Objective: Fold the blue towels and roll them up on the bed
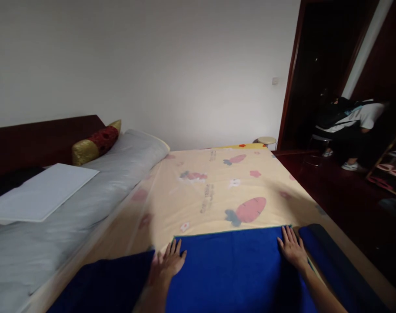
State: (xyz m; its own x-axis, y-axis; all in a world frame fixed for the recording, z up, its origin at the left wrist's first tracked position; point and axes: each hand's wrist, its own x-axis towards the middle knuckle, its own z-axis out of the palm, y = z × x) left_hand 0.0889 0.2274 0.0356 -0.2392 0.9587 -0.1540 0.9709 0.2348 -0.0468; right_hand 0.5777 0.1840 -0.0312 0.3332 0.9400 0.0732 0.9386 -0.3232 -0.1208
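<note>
A bright blue cloth point(232, 265) lies spread on a bed covered by a cream sheet point(214, 191) printed with pink carrots. My left hand point(170, 263) rests flat on the cloth's far left corner, fingers stretched out. My right hand point(292, 248) lies flat on the far right corner, fingers spread. Neither hand holds anything. Darker blue fabric point(106, 284) lies to the left of the cloth, and more point(331, 261) lies along the bed's right edge.
A long grey bolster point(96, 187) and a white folded sheet point(41, 191) lie at the left by a dark headboard point(38, 139), with a red-gold cushion point(96, 141). A small round stool point(267, 140) stands by the wall. A person point(351, 126) bends over near the doorway.
</note>
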